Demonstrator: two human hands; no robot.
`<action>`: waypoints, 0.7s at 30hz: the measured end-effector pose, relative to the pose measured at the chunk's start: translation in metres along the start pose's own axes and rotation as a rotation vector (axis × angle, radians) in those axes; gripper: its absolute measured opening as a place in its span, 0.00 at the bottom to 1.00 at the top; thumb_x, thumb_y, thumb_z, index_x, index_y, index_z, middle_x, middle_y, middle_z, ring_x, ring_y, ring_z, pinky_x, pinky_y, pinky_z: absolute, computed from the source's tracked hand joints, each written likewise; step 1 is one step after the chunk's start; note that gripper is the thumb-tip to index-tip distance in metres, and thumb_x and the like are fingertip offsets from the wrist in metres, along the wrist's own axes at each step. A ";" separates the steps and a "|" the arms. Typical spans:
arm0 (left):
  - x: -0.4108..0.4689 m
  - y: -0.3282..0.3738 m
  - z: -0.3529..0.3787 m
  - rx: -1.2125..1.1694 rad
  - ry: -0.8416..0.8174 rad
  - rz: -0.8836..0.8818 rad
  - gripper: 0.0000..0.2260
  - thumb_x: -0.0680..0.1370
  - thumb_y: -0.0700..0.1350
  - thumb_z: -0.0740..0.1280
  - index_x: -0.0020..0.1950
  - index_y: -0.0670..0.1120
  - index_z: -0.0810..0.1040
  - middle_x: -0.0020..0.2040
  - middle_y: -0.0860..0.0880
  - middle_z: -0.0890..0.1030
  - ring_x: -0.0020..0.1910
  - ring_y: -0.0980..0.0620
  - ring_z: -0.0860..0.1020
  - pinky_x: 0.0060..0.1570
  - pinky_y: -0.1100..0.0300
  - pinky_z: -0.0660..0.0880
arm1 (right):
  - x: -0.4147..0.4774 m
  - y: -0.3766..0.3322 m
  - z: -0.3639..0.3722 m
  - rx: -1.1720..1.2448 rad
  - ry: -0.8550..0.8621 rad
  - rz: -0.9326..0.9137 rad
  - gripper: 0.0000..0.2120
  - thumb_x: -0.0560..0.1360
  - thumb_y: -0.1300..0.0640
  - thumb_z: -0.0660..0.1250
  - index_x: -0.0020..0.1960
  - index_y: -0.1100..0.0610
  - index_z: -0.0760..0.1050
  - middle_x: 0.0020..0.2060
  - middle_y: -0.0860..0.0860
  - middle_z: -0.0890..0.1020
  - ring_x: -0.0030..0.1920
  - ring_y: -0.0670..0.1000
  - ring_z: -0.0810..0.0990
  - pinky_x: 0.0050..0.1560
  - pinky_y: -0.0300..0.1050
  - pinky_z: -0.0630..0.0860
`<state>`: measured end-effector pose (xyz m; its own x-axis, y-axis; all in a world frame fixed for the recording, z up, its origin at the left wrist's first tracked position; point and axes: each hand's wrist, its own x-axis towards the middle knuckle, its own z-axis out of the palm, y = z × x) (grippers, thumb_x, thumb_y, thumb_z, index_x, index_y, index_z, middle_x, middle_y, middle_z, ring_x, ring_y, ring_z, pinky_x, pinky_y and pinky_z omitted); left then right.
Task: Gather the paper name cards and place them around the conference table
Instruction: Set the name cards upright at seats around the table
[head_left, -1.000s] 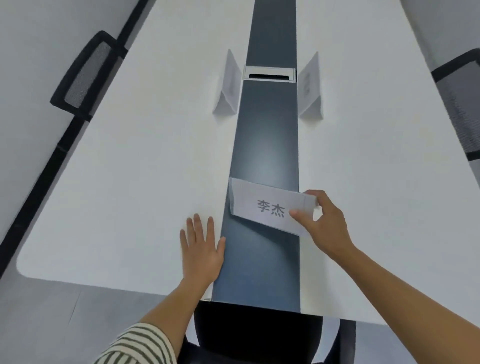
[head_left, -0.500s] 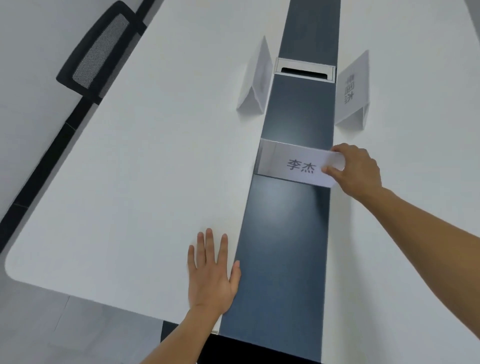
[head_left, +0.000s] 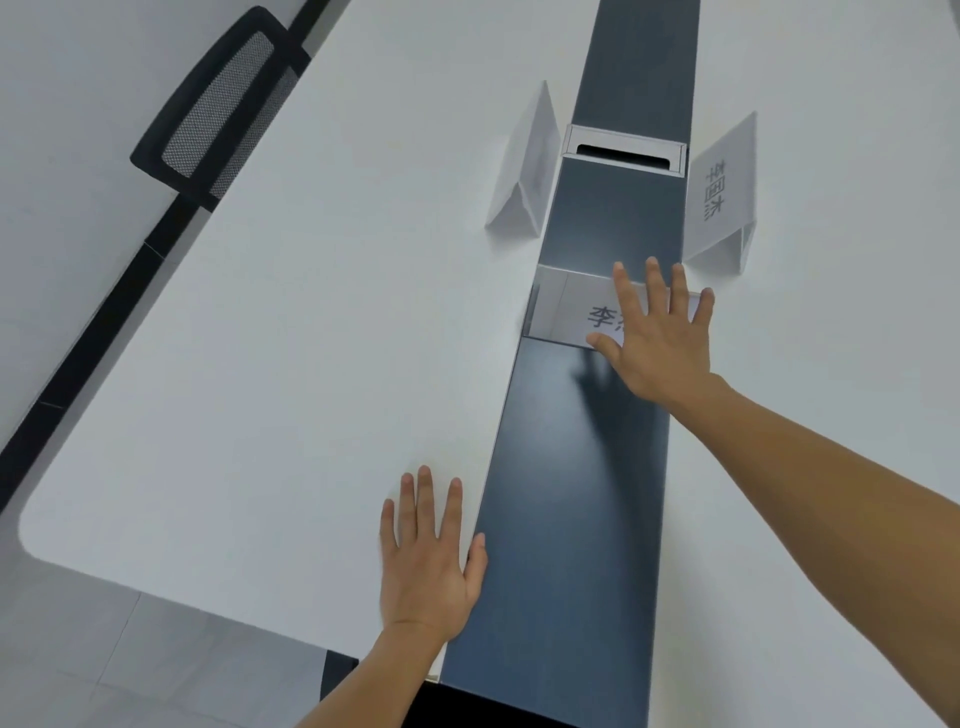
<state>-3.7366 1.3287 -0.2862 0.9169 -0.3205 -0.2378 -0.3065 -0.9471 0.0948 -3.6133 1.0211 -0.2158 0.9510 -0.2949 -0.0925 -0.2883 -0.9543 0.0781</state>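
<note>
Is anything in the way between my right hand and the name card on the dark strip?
Nothing visible. Your right hand, fingers spread, overlaps the right end of the name card on the dark centre strip; whether it touches the paper cannot be told.

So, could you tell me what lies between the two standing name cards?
In the head view, a silver cable hatch set in the dark centre strip lies between the left card and right card.

The conference table is smooth matt white; its centre strip has a slight sheen. The name card is matt paper. At ten o'clock, the chair back is black mesh.
</note>
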 end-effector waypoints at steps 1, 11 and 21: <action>0.000 0.000 0.000 -0.002 0.005 0.001 0.28 0.78 0.58 0.49 0.75 0.46 0.63 0.76 0.38 0.61 0.76 0.40 0.55 0.72 0.42 0.54 | 0.002 0.000 0.000 0.002 -0.002 0.000 0.38 0.77 0.33 0.50 0.79 0.48 0.39 0.79 0.58 0.46 0.78 0.64 0.43 0.73 0.69 0.45; 0.000 0.000 0.001 -0.013 0.003 -0.001 0.28 0.79 0.58 0.47 0.75 0.46 0.63 0.76 0.38 0.61 0.76 0.40 0.55 0.72 0.42 0.53 | 0.003 -0.001 -0.004 -0.018 -0.032 -0.002 0.40 0.76 0.32 0.51 0.79 0.49 0.39 0.79 0.58 0.47 0.78 0.64 0.45 0.72 0.69 0.46; -0.004 0.001 -0.008 -0.013 -0.062 -0.012 0.29 0.79 0.58 0.43 0.75 0.46 0.62 0.76 0.38 0.61 0.76 0.40 0.55 0.72 0.43 0.51 | -0.051 -0.004 -0.063 0.352 0.181 -0.011 0.33 0.77 0.42 0.61 0.78 0.52 0.55 0.77 0.55 0.60 0.78 0.57 0.56 0.74 0.62 0.51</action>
<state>-3.7382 1.3293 -0.2776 0.9027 -0.3097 -0.2986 -0.2918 -0.9508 0.1038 -3.6538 1.0431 -0.1492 0.9495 -0.3016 0.0871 -0.2690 -0.9247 -0.2696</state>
